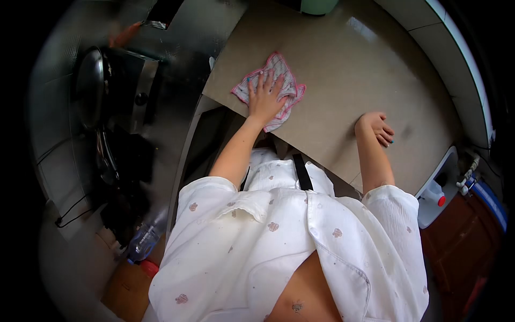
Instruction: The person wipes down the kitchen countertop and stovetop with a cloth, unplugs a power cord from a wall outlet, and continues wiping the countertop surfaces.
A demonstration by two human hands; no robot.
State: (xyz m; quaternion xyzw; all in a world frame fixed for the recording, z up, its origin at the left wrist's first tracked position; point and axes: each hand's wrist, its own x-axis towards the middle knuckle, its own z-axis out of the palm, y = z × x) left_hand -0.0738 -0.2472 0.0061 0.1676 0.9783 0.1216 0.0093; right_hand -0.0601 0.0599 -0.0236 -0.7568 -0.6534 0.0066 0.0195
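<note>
A pinkish-white cleaning cloth with a red-pink edge lies crumpled on the beige tiled countertop, close to its left front edge. My left hand rests flat on top of this cloth, fingers spread and pointing away from me. Part of the cloth is hidden beneath the palm. Further right, my right hand leans on the bare tile with its wrist bent and fingers loosely apart, holding nothing. Teal polish shows on some nails.
A pale green container stands at the far edge. To the left are a lidded pan and a stove knob. A plastic jug with a red cap and a pipe are at the right. A plastic bottle stands low at left.
</note>
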